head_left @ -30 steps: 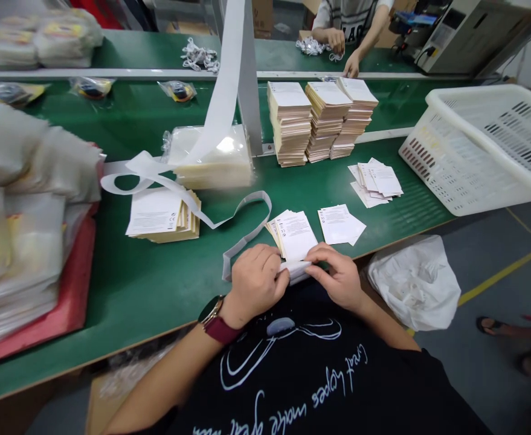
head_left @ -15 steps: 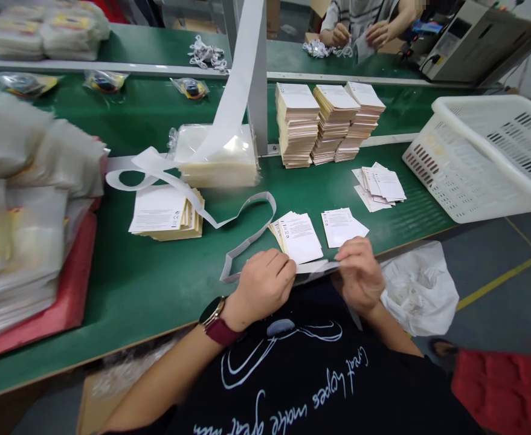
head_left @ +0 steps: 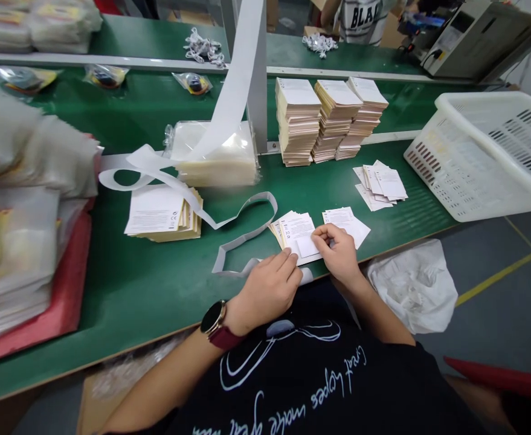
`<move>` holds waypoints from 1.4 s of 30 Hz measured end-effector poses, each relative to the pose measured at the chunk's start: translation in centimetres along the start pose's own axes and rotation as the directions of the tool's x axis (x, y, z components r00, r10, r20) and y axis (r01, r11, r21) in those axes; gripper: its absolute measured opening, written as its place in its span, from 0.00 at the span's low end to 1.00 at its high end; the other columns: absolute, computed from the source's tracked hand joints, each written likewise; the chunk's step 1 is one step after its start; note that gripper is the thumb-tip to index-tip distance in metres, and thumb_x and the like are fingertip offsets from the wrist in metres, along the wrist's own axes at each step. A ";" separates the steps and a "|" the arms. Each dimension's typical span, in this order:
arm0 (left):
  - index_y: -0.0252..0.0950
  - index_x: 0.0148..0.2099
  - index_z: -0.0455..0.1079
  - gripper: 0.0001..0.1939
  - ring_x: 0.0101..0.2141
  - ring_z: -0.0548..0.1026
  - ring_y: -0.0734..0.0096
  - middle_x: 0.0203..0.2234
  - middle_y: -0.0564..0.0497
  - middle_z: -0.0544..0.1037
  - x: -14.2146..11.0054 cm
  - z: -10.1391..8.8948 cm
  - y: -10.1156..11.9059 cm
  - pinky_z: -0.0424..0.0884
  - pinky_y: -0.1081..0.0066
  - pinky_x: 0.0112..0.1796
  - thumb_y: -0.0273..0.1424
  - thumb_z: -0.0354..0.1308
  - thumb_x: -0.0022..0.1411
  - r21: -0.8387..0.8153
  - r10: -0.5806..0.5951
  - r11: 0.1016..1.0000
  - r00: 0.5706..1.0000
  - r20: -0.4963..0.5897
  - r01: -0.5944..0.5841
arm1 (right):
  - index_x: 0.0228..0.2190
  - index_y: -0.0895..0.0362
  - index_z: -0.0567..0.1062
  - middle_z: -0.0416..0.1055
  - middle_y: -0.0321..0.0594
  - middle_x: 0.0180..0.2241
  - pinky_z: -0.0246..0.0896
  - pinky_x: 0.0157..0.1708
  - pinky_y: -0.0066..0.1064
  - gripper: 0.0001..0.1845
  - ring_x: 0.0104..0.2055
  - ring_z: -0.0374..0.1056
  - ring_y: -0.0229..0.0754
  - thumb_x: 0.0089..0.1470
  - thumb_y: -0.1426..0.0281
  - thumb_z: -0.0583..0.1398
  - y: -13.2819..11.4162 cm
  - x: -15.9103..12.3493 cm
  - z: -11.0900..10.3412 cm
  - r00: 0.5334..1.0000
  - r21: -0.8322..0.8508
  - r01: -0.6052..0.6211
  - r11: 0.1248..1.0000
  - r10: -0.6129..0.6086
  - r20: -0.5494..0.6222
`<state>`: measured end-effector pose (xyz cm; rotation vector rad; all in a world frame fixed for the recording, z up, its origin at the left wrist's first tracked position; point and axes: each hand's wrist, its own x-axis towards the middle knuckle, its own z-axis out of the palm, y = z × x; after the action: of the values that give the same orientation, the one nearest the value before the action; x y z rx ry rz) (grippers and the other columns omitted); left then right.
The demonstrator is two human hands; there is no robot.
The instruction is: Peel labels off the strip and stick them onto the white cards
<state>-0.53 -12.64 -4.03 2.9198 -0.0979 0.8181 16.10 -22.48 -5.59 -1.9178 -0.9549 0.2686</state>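
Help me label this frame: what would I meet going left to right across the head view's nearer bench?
Plastic bag pile → low card stack → left hand → right hand → loose card pile → white basket.

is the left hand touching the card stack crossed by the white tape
Apart: the head view shows green tabletop between the left hand and that card stack.

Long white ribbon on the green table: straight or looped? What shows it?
Looped: the long white ribbon curls back on itself near the yellow-edged white card stack, then bends toward the left hand.
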 end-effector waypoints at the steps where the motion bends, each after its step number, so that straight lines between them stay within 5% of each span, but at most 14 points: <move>1: 0.29 0.35 0.70 0.10 0.43 0.77 0.54 0.37 0.39 0.78 0.0 0.0 0.0 0.78 0.61 0.38 0.22 0.48 0.64 -0.001 -0.001 1.000 1.000 0.002 0.001 | 0.27 0.53 0.73 0.71 0.32 0.26 0.58 0.38 0.33 0.05 0.30 0.63 0.38 0.53 0.71 0.59 -0.1 0.0 0.0 1.000 -0.014 0.005 1.000 -0.005 0.001; 9: 0.29 0.36 0.70 0.09 0.45 0.77 0.53 0.44 0.38 0.78 -0.2 0.1 0.1 0.78 0.61 0.38 0.22 0.49 0.63 0.013 -0.002 1.000 1.000 0.011 0.002 | 0.26 0.54 0.72 0.71 0.32 0.25 0.55 0.40 0.34 0.06 0.29 0.64 0.38 0.54 0.73 0.58 -1.0 0.0 0.0 0.993 -0.195 0.111 0.975 -0.115 -0.006; 15: 0.30 0.35 0.71 0.07 0.46 0.77 0.54 0.46 0.38 0.79 -0.3 0.3 0.1 0.77 0.60 0.39 0.21 0.51 0.62 0.021 -0.006 1.000 1.000 0.025 0.005 | 0.27 0.55 0.71 0.68 0.33 0.21 0.50 0.40 0.36 0.07 0.29 0.65 0.40 0.57 0.70 0.58 -1.2 -0.2 0.2 0.966 -0.451 0.239 0.860 -0.255 0.026; 20: 0.29 0.35 0.71 0.07 0.46 0.77 0.53 0.47 0.38 0.79 -0.3 0.3 0.1 0.77 0.60 0.39 0.22 0.51 0.61 0.022 -0.007 1.000 1.000 0.023 0.007 | 0.38 0.58 0.73 0.72 0.39 0.23 0.47 0.38 0.37 0.15 0.31 0.65 0.46 0.59 0.59 0.59 -0.6 0.6 -0.5 0.985 -0.653 0.084 0.753 -0.160 -0.058; 25: 0.29 0.34 0.71 0.08 0.47 0.77 0.51 0.47 0.36 0.78 -0.3 0.2 0.2 0.77 0.59 0.40 0.22 0.51 0.62 0.030 0.000 1.000 1.000 0.020 0.000 | 0.29 0.55 0.71 0.72 0.37 0.26 0.47 0.38 0.36 0.17 0.33 0.65 0.46 0.56 0.53 0.61 -0.9 0.9 -0.9 0.993 -0.574 0.108 0.811 -0.068 0.092; 31: 0.30 0.33 0.70 0.08 0.50 0.76 0.49 0.50 0.36 0.77 -0.4 0.3 0.1 0.77 0.58 0.41 0.21 0.50 0.61 0.014 0.003 1.000 0.999 0.040 -0.004 | 0.27 0.54 0.68 0.71 0.35 0.27 0.51 0.39 0.35 0.12 0.33 0.65 0.42 0.60 0.62 0.58 -0.6 0.8 -0.4 0.997 -0.393 0.074 0.916 -0.075 0.013; 38: 0.29 0.34 0.71 0.08 0.50 0.75 0.51 0.50 0.35 0.77 -0.3 0.3 0.1 0.77 0.58 0.42 0.20 0.50 0.60 0.007 -0.001 1.000 0.999 0.033 0.001 | 0.29 0.55 0.74 0.73 0.40 0.29 0.47 0.39 0.39 0.15 0.38 0.63 0.46 0.64 0.65 0.54 0.1 0.7 -0.7 0.974 -0.601 0.176 0.780 -0.227 -0.010; 42: 0.30 0.33 0.70 0.07 0.45 0.77 0.53 0.41 0.38 0.80 -0.2 0.1 0.1 0.76 0.59 0.38 0.22 0.51 0.61 -0.009 -0.031 1.000 0.997 -0.073 0.030 | 0.31 0.56 0.75 0.73 0.44 0.30 0.49 0.41 0.42 0.13 0.38 0.63 0.48 0.63 0.65 0.55 1.8 1.8 -3.2 0.977 -0.656 0.085 0.750 -0.193 -0.094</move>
<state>-0.67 -12.69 -4.18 2.8730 -0.0497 0.9169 19.92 -23.73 -5.03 -2.4293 -1.1777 -0.3594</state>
